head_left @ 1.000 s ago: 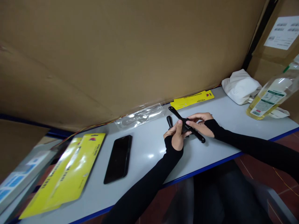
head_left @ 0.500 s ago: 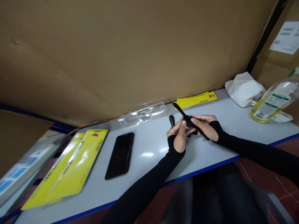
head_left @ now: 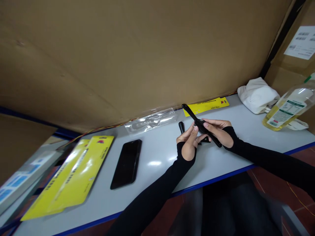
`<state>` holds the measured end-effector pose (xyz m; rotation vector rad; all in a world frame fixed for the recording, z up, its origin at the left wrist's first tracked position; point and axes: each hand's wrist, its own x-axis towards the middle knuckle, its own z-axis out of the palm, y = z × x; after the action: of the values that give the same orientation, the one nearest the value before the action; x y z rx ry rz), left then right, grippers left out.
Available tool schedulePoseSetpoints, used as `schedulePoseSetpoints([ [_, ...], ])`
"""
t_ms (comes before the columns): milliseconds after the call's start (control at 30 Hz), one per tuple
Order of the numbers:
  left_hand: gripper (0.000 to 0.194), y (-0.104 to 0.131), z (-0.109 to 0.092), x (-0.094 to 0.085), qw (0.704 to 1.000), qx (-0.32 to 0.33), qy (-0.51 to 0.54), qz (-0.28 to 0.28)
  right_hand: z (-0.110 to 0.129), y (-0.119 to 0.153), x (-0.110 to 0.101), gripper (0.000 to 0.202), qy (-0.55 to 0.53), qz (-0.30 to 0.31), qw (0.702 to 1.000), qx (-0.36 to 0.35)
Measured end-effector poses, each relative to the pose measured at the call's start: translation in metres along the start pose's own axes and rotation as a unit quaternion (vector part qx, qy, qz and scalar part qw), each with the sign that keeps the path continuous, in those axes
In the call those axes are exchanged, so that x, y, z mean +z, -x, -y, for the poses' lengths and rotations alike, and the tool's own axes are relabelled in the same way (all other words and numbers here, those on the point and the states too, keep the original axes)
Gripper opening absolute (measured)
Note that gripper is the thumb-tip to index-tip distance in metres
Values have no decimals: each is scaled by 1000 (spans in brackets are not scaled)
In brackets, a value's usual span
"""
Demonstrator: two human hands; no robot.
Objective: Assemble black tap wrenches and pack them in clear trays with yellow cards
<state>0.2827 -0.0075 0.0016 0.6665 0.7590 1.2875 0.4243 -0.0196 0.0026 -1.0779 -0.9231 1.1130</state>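
Both hands grip a black spokeshave (head_left: 189,111) above the table, tilted with one handle pointing up and away to the left. My left hand (head_left: 190,141) is closed at its middle, the thumb pressed on the body. Around the near half, my right hand (head_left: 220,132) is closed with its thumb along the top. Underneath, a second black tool (head_left: 181,127) lies on the table; one rounded handle shows and my hands hide most of the rest. Behind them lie yellow printed cards (head_left: 209,106) and a clear plastic blister tray (head_left: 152,122).
On the left are yellow tool packages (head_left: 83,173) and a black phone (head_left: 126,164). A bottle of yellow liquid (head_left: 283,109) and a white cloth bundle (head_left: 257,95) stand at the right end. A cardboard wall (head_left: 147,55) closes off the back of the white table (head_left: 152,180).
The spokeshave has turned slightly in my hands, and its far handle is a little higher. Both hands keep their hold; the things on the table stay where they were.
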Motion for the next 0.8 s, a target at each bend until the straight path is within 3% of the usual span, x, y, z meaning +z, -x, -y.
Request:
schedulePoseSetpoints([
  [400,55,5,-6,7,998,27,-58,-24,5,5,0,60,35,37,999,-18],
  [800,46,5,-1,3,997,34,-69,-28,5,7,5,57,72,4,997,-28],
])
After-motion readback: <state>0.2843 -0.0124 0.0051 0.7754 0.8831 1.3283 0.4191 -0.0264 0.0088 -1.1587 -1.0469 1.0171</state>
